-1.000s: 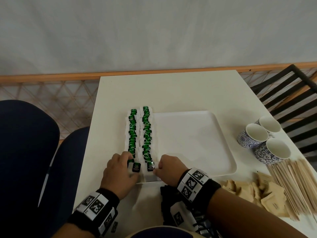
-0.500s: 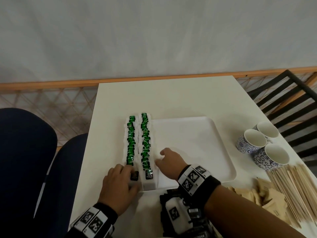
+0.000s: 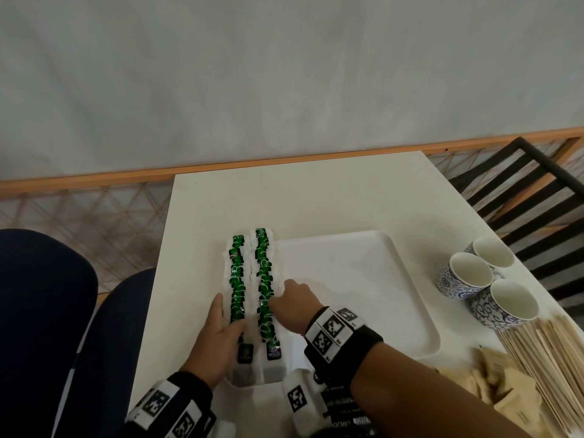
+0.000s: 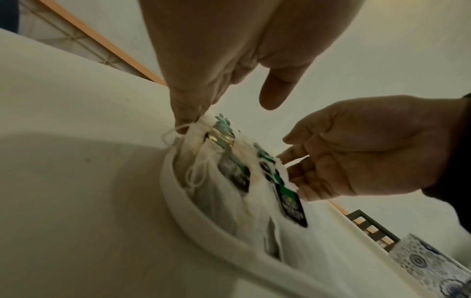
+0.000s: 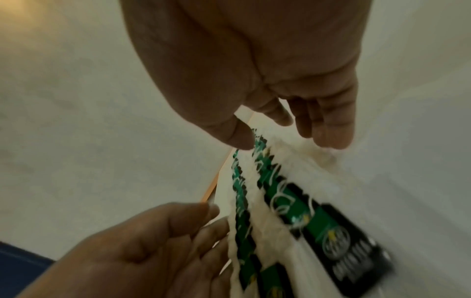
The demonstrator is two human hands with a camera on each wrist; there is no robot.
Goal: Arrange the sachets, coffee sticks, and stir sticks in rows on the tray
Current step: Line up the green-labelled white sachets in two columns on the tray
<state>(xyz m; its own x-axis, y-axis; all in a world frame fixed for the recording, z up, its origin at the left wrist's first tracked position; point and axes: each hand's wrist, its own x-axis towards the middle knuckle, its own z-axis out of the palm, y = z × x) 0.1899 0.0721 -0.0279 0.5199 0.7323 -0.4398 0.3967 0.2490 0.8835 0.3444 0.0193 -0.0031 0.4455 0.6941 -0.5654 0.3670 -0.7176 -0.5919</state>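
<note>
Two rows of white sachets with green tags lie along the left side of the white tray point(image 3: 363, 279): a left row point(image 3: 237, 279) and a right row point(image 3: 264, 279). My left hand point(image 3: 227, 314) lies with straight fingers against the outer edge of the left row; the left wrist view shows its fingertips point(image 4: 183, 121) touching the sachets. My right hand point(image 3: 284, 295) rests against the right row's inner side, its thumb point(image 5: 239, 137) on the tags and its fingers loose. Neither hand grips anything. Black coffee sticks point(image 3: 341, 406) lie under my right forearm. Brown sachets point(image 3: 493, 380) and wooden stir sticks point(image 3: 550, 358) lie off the tray at the right.
Three blue-patterned cups point(image 3: 474, 276) stand right of the tray. A black slatted chair point(image 3: 531, 191) is beyond the table's right edge, and a dark blue seat point(image 3: 47, 311) is at the left. The tray's right part holds nothing.
Both hands have slid from the near ends of the rows farther along them. The left hand's fingers have straightened along the left row's edge.
</note>
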